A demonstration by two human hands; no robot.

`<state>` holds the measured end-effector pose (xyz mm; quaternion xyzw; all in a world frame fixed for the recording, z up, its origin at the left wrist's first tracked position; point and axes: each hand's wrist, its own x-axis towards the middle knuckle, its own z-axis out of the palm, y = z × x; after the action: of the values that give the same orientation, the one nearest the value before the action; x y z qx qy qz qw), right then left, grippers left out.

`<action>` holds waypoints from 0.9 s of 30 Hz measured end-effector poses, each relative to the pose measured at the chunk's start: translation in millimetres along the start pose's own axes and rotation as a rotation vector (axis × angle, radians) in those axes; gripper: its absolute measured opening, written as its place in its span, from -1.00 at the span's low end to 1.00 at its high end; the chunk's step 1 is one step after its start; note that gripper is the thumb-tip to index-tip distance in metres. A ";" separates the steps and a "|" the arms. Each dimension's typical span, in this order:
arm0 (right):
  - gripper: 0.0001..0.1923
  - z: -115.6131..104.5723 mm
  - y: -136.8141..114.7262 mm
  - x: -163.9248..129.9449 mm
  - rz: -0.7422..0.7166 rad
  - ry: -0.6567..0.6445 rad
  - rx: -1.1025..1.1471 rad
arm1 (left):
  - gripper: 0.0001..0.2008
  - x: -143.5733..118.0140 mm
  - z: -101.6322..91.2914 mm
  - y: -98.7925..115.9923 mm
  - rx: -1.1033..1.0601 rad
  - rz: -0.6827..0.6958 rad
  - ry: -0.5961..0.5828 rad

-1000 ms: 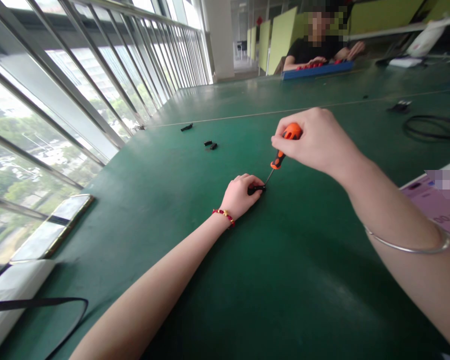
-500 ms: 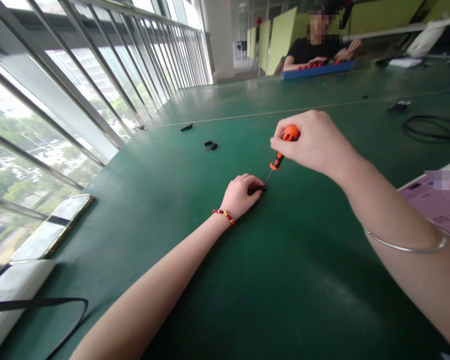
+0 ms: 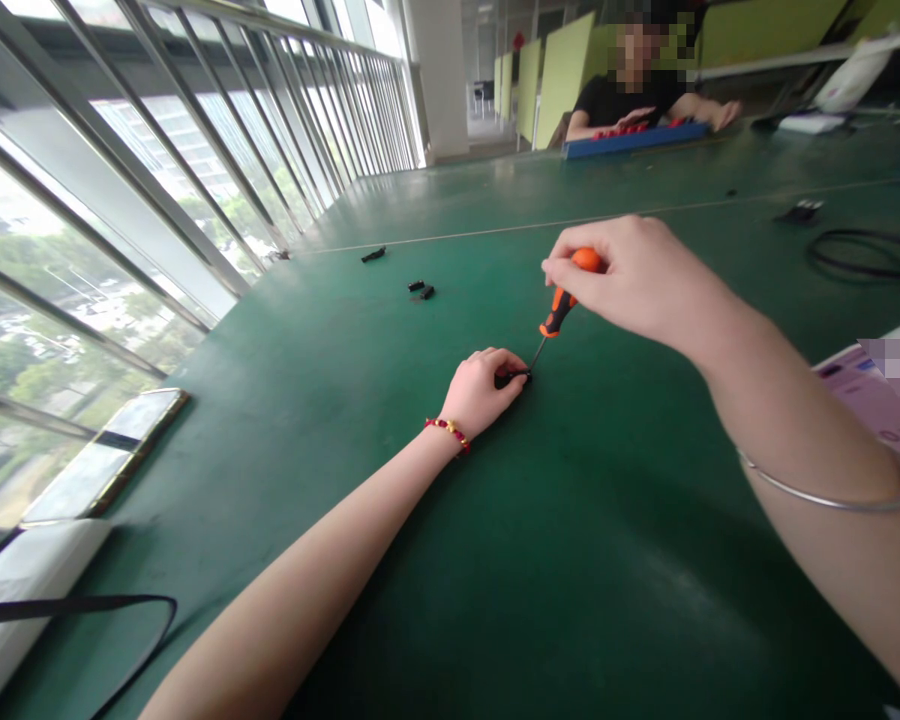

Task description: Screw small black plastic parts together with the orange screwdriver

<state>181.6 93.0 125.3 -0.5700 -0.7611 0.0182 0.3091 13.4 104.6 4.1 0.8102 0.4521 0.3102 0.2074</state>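
Note:
My left hand (image 3: pixel 483 390) rests on the green tabletop, its thumb and fingers closed around a small black part (image 3: pixel 511 379) whose kind I cannot make out. Above and to the right, my right hand (image 3: pixel 619 275) grips the orange and black handle of a screwdriver (image 3: pixel 559 312). The screwdriver is tilted, and its thin metal shaft runs down to the end of the black part beside my left fingertips. Whether the tip sits in a screw is too small to see.
Small black pieces (image 3: pixel 422 290) and another black piece (image 3: pixel 373 255) lie farther back on the green table (image 3: pixel 330 400). A phone (image 3: pixel 131 440) stands by the railing at left. A black cable (image 3: pixel 862 255) lies at right. Across the table, a person sits behind a blue tray (image 3: pixel 637 140).
My right hand has shifted and turned slightly to the right on the screwdriver handle; the forearm moved right too. My left hand stays put. The person opposite has moved a hand right and down.

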 end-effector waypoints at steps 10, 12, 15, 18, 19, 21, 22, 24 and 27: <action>-0.86 -3.1 0.7 -0.6 0.002 -0.048 -0.016 | -0.91 0.0 -0.9 -0.8 -0.003 -0.001 -0.001; -0.81 -3.8 0.5 -0.4 -0.015 -0.034 -0.025 | -0.90 0.1 -0.9 -1.1 -0.001 0.002 -0.001; -0.81 -4.3 0.1 -0.3 0.001 -0.059 -0.031 | -0.90 0.2 -0.5 -1.8 -0.003 0.006 0.000; -0.78 -4.5 0.4 -0.5 0.005 -0.080 -0.022 | -0.90 0.4 -0.2 -2.3 -0.005 0.005 0.001; -0.86 -4.4 0.7 -0.5 -0.009 -0.071 -0.021 | -0.90 0.4 -0.2 -2.4 -0.006 0.006 0.002; -0.82 -4.3 1.3 -0.7 -0.041 -0.048 -0.022 | -0.90 0.5 -0.2 -2.4 -0.006 0.011 0.001; -0.79 -4.3 1.4 -0.7 -0.048 -0.043 -0.024 | -0.90 0.5 -0.2 -2.3 -0.006 0.013 0.002; -0.83 -4.4 1.1 -0.9 -0.038 -0.056 -0.032 | -0.90 0.5 -0.3 -2.0 -0.003 0.012 0.001; -0.77 -5.1 -0.3 -1.4 -0.023 -0.063 -0.039 | -0.89 0.4 -0.2 -1.7 -0.003 0.006 -0.001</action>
<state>184.0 90.0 129.0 -0.5665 -0.7769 0.0177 0.2742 12.4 105.8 3.3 0.8115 0.4489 0.3113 0.2078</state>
